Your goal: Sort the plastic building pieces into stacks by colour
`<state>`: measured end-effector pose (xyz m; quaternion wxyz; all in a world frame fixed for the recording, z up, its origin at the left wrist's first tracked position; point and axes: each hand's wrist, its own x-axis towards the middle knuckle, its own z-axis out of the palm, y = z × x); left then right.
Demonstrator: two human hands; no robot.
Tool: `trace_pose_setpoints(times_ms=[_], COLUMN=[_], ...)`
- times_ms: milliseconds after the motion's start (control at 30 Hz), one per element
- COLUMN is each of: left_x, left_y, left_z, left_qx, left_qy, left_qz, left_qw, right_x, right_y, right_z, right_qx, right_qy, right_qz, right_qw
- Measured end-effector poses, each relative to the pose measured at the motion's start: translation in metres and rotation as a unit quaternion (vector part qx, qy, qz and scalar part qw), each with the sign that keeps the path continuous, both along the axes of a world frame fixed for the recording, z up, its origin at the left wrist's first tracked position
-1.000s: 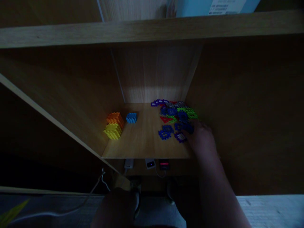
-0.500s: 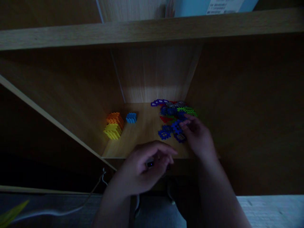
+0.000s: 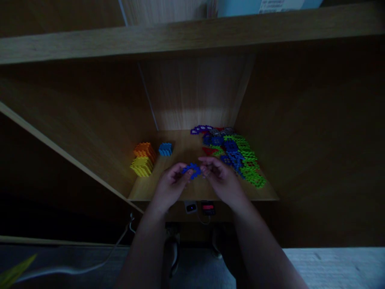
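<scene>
My left hand [image 3: 171, 184] pinches a blue notched-edge plastic building tile [image 3: 192, 170] between thumb and fingers, above the shelf board. On the tile's right side, my right hand [image 3: 221, 176] has its thumb and fingertips at the edge, with the index finger reaching out over it. Whether more tiles lie behind the front one is hidden by my fingers. To the right lies a loose spread of blue tiles [image 3: 233, 154] and green tiles [image 3: 252, 177]. A red triangular piece [image 3: 209, 151] lies just beyond my right hand.
Orange tiles [image 3: 144, 150] and yellow tiles [image 3: 141, 166] stand stacked at the left, with a small light-blue stack [image 3: 165, 149] beside them. Purple pieces [image 3: 201, 129] lie at the back. An upper shelf edge [image 3: 192, 36] crosses above. Small devices [image 3: 191, 207] sit below the front edge.
My right hand has moved left from the loose pile to meet my left hand, which has moved up over the shelf. Blue tiles at the pile's front left are gone; a blue tile is between my hands.
</scene>
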<state>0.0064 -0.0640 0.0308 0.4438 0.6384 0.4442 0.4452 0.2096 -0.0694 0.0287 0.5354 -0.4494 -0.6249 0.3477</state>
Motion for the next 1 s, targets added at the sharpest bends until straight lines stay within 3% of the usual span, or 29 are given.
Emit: trace_pose_setpoints(times_ms=[100, 167, 267, 400, 600, 800, 1000], left_x=[-0.01, -0.017, -0.023, -0.025, -0.032, -0.037, -0.038], left_y=[0.004, 0.008, 0.013, 0.01, 0.007, 0.015, 0.015], left_z=[0.001, 0.0, -0.004, -0.005, 0.003, -0.003, -0.003], left_qx=[0.107, 0.175, 0.207, 0.209, 0.192, 0.193, 0.181], left_qy=[0.101, 0.17, 0.23, 0.281, 0.307, 0.332, 0.305], left_qz=[0.054, 0.04, -0.009, -0.037, -0.04, -0.027, -0.016], left_qw=[0.988, 0.969, 0.951, 0.936, 0.931, 0.923, 0.935], right_x=[0.018, 0.032, 0.042, 0.032, 0.022, 0.023, 0.026], right_y=[0.001, 0.001, -0.002, -0.006, -0.007, -0.01, -0.008], right_z=[0.003, 0.005, 0.007, 0.007, 0.007, 0.011, 0.011], right_qx=[0.051, 0.06, 0.044, 0.016, 0.017, 0.019, 0.014], right_qy=[-0.145, -0.234, -0.328, -0.399, -0.417, -0.418, -0.421], right_qz=[-0.16, -0.192, -0.121, -0.054, -0.038, -0.021, -0.023], right_qw=[0.975, 0.951, 0.936, 0.915, 0.908, 0.908, 0.907])
